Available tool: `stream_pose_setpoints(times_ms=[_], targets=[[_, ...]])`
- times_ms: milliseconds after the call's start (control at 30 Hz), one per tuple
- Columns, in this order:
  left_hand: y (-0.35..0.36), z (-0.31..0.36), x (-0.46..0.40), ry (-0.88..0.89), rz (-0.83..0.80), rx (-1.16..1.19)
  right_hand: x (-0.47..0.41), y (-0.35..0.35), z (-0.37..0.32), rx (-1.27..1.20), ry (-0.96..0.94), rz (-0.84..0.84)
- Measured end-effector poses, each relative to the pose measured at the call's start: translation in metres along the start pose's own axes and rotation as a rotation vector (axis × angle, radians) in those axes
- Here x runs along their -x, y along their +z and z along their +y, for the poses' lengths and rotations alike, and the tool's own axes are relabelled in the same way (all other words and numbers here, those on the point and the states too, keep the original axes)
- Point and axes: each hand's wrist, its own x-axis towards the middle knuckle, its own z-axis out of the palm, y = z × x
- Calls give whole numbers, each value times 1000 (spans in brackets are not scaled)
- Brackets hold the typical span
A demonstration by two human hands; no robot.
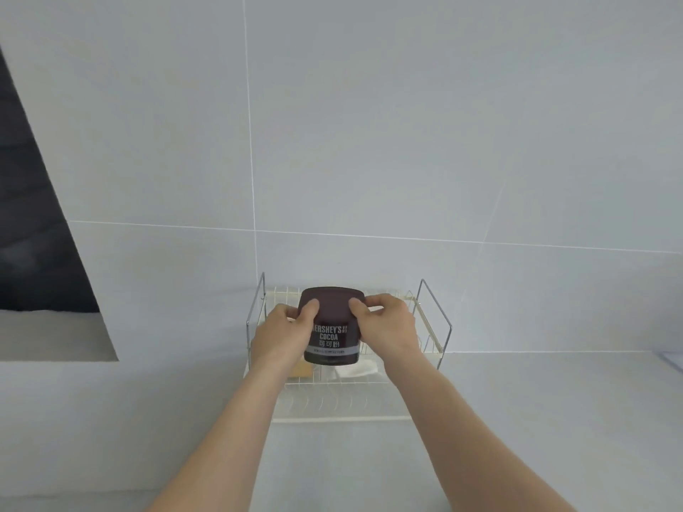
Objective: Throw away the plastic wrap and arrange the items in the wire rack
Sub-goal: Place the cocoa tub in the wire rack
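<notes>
A dark brown cocoa tub [331, 327] with a white label is held upright between both hands over the wire rack [432, 327]. My left hand [281, 336] grips its left side with the thumb on the lid. My right hand [388, 327] grips the right side, thumb on the lid too. The white rack with chrome end frames stands on the counter against the tiled wall. On its lower level, under the tub, lie a yellowish item [301, 370] and a white item [356, 369], both partly hidden. No plastic wrap shows.
The grey counter [517, 419] spreads in front of and to the right of the rack. A white tiled wall rises behind. A dark opening [33, 234] sits at the left above a ledge. A pale object's corner [674, 360] shows at the right edge.
</notes>
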Motion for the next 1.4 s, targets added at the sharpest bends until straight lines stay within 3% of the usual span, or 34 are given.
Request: stream_pose_setpoints(times_ms=[833, 1033, 1200, 1400], targets=[[39, -16, -145, -166, 127, -162, -160, 98, 36, -121, 141, -355], [49, -26, -154, -203, 88, -212, -170, 110, 51, -139, 158, -425], [50, -30, -148, -136, 80, -205, -171, 109, 59, -123, 175, -430], [45, -32, -142, 67, 82, -225, -165, 108, 61, -112, 260, -392]])
